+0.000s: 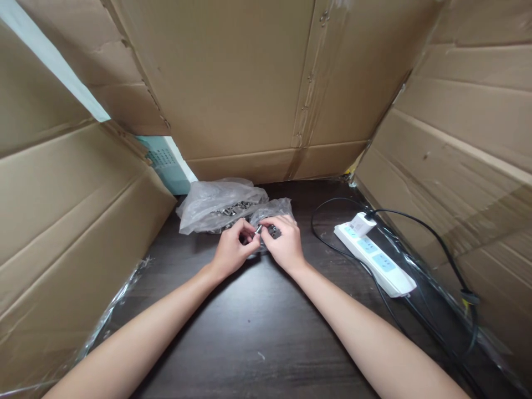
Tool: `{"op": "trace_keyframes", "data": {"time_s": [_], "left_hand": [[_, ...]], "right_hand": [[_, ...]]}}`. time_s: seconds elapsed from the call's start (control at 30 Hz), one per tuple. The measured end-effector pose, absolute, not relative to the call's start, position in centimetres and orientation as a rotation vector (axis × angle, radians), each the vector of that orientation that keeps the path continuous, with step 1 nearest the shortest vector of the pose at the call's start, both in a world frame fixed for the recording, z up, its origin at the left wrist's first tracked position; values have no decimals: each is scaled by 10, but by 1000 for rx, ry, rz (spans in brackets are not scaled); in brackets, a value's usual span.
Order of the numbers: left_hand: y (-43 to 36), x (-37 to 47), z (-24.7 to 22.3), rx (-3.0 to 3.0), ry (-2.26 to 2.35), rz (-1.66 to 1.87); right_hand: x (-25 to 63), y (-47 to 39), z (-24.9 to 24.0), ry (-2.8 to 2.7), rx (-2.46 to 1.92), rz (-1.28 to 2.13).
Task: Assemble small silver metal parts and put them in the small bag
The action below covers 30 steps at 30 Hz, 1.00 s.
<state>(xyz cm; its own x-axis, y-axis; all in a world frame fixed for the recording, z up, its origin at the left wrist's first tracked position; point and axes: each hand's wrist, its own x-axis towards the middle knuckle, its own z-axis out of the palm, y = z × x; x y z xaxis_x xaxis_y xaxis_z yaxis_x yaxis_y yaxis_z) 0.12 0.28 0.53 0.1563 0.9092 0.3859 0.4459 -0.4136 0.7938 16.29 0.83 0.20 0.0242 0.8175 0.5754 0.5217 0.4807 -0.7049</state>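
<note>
Between the fingertips of both hands is a small, shiny metal cylinder (258, 229); its exact kind is too small to tell. My left hand (235, 246) pinches it from the left, thumb and forefinger closed. From the other side, my right hand (284, 239) grips it in the same way. Behind my left hand lies a clear plastic bag (199, 208) holding many small metal pieces (239, 208). A second plastic bag (280, 206) sits behind and partly under my right hand, with metal pieces showing in it; my fingers hide some of its contents.
Cardboard walls (249, 83) enclose the dark wooden table (249, 332) at the back and both sides. On the right lies a white power strip (376, 260) with a white plug adapter (362, 223) and black cables (432, 235). A pale green box (166, 163) shows at the back left.
</note>
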Motion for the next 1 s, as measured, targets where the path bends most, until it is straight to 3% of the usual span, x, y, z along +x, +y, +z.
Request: {"op": "trace_keyframes", "data": {"time_s": [0.47,1.0], "left_hand": [[8,-1,-4,1811,1247,1192],[7,-1,-2,1866,1235,1208]], "right_hand": [[162,14,-8,-1477,-983,644],[162,10,-5,-1599,-987,509]]}}
